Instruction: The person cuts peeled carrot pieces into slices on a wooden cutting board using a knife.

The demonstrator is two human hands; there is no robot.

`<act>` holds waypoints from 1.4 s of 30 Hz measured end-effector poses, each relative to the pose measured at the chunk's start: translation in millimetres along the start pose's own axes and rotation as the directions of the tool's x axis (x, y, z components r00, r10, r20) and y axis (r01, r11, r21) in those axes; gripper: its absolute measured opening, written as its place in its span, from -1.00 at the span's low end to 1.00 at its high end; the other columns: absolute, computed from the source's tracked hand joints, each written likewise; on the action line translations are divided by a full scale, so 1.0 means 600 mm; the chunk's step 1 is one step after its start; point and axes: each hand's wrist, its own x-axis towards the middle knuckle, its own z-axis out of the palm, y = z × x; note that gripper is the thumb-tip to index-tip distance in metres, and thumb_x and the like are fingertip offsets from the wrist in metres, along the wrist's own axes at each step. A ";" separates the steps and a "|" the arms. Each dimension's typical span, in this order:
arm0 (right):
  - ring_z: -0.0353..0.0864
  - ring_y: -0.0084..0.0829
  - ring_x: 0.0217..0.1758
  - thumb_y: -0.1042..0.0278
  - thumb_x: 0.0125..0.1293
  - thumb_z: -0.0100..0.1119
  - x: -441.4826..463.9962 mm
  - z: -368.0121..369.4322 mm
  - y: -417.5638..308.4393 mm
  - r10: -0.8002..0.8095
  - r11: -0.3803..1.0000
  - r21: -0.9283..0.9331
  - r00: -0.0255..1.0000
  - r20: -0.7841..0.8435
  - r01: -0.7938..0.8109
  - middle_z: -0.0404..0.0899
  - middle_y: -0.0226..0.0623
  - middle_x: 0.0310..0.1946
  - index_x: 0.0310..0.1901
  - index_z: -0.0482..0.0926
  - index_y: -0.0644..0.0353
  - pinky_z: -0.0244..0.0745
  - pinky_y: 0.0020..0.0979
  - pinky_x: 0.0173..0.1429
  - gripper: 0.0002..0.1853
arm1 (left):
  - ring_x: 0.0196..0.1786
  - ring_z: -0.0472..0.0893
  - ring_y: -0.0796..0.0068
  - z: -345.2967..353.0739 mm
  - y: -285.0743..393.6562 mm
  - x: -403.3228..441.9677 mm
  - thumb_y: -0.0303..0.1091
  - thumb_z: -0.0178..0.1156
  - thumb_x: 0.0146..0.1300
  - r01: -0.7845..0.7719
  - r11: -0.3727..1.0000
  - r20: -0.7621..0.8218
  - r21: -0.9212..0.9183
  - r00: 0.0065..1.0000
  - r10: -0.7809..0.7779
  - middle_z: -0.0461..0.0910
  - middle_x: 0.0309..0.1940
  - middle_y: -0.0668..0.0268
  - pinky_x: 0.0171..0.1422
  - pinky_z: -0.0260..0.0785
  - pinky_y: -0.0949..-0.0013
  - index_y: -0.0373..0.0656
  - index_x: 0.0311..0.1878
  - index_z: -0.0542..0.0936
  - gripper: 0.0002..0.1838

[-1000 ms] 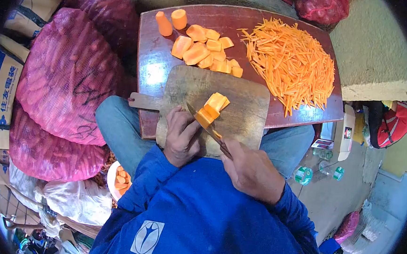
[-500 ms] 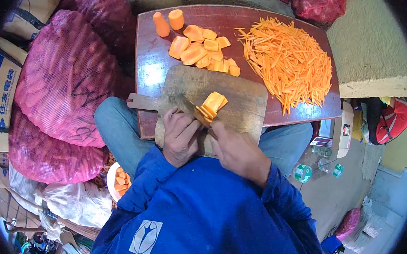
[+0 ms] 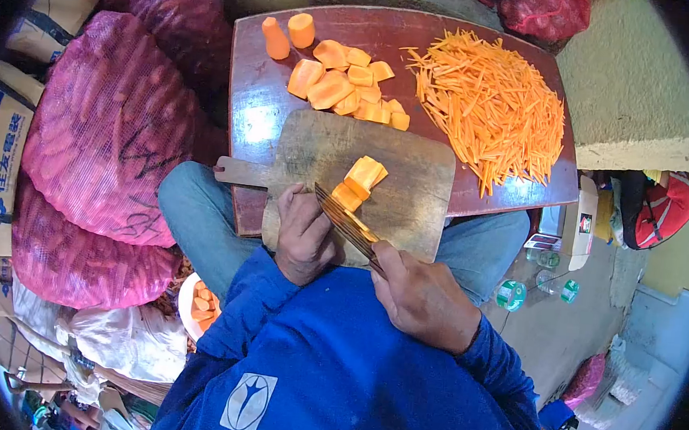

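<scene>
My right hand [image 3: 427,297] is closed round the handle of a knife [image 3: 349,230], whose blade slants up to the left over the wooden cutting board [image 3: 419,180]. A bit of carrot clings along the blade. Just left of the knife, my left hand [image 3: 305,232] rests on the board with its fingers curled; whatever they hold is hidden. Beyond the blade lies a small stack of carrot slices [image 3: 363,176] on the board, leaning and fanned out.
Behind the board, the red table [image 3: 245,152] carries carrot chunks [image 3: 329,90] on the left and a heap of carrot strips [image 3: 492,105] on the right. Pink mesh sacks [image 3: 110,135] stand at the left, above a white bowl [image 3: 187,304] of carrot pieces. Plastic bottles [image 3: 511,294] lie at right.
My right hand has moved right and toward my body with the knife, so more blade shows. The carrot slices have separated slightly. My left hand has hardly moved.
</scene>
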 end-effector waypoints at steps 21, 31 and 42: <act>0.72 0.28 -0.31 0.25 0.61 0.13 0.009 -0.005 0.001 -0.066 0.998 -0.009 0.998 -0.022 0.065 0.70 0.16 -0.29 0.04 0.36 0.24 0.64 0.20 -0.25 -0.75 | -0.03 0.64 0.04 -0.004 -0.002 -0.002 -0.58 0.39 -0.16 0.011 1.000 0.026 0.001 1.000 -0.011 0.59 -0.12 0.13 0.34 0.34 -0.21 -0.25 -0.03 0.70 -0.52; 0.70 0.26 -0.35 0.24 0.62 0.09 0.061 0.034 0.038 -0.120 0.989 -0.098 0.991 -0.058 0.114 0.68 0.12 -0.37 0.02 0.36 0.23 0.63 0.20 -0.24 -0.77 | -0.02 0.66 0.07 0.002 -0.005 -0.005 -0.59 0.43 -0.16 -0.008 1.000 -0.038 -0.013 0.999 0.007 0.60 -0.10 0.13 0.33 0.35 -0.18 -0.25 0.00 0.71 -0.49; 0.72 0.22 -0.35 0.30 0.56 0.17 0.043 0.010 0.030 -0.171 0.985 -0.064 0.973 -0.157 0.163 0.67 0.12 -0.41 0.02 0.36 0.26 0.64 0.15 -0.24 -0.75 | 0.00 0.66 0.04 -0.001 0.009 0.000 -0.60 0.47 -0.08 0.035 0.999 -0.037 -0.010 0.999 -0.035 0.62 -0.09 0.11 0.38 0.36 -0.21 -0.28 0.01 0.70 -0.53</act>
